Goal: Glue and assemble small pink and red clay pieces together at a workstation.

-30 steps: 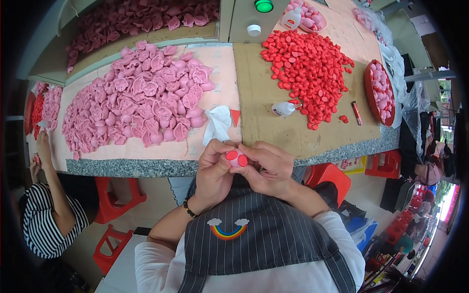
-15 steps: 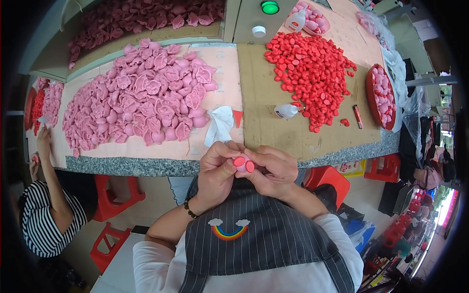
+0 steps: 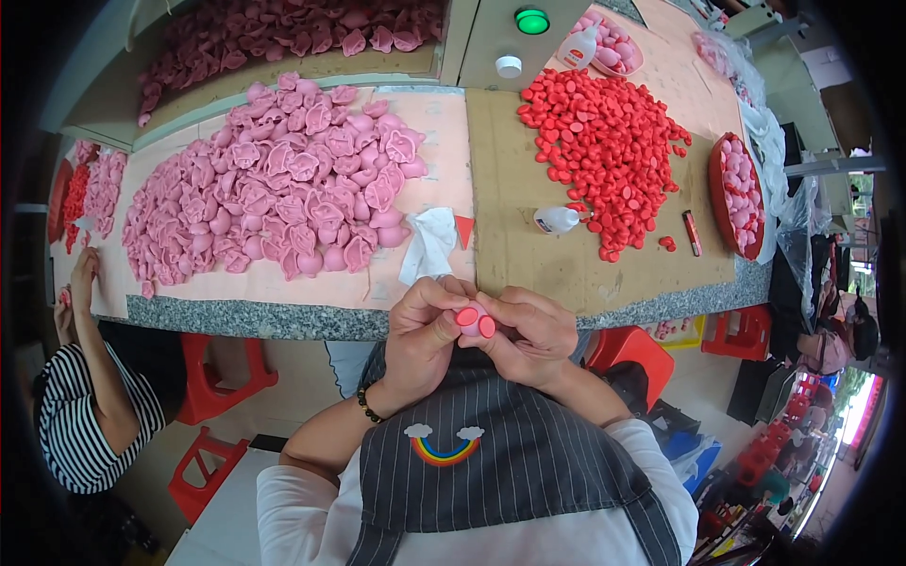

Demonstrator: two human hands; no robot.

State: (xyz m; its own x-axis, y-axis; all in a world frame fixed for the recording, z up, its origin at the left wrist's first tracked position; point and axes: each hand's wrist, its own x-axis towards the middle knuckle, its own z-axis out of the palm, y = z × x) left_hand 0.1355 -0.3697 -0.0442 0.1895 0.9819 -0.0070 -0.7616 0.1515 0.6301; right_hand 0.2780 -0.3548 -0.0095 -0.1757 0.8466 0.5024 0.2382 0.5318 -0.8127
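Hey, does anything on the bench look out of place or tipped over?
A small white bottle seems to lie on its side, pointing toward the red heap; some red pieces sit apart from that heap.

The piece [image 3: 475, 320] sits between left hand [image 3: 422, 337] and right hand [image 3: 526, 337]; on the worktop [image 3: 255, 317] beyond, the larger heap [image 3: 283, 179] lies left, the smaller heap [image 3: 609, 151] right.

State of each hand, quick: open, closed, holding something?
Left hand: closed, pinching the small rounded pink piece with two red oval discs.
Right hand: closed, pinching the same piece from the opposite side.
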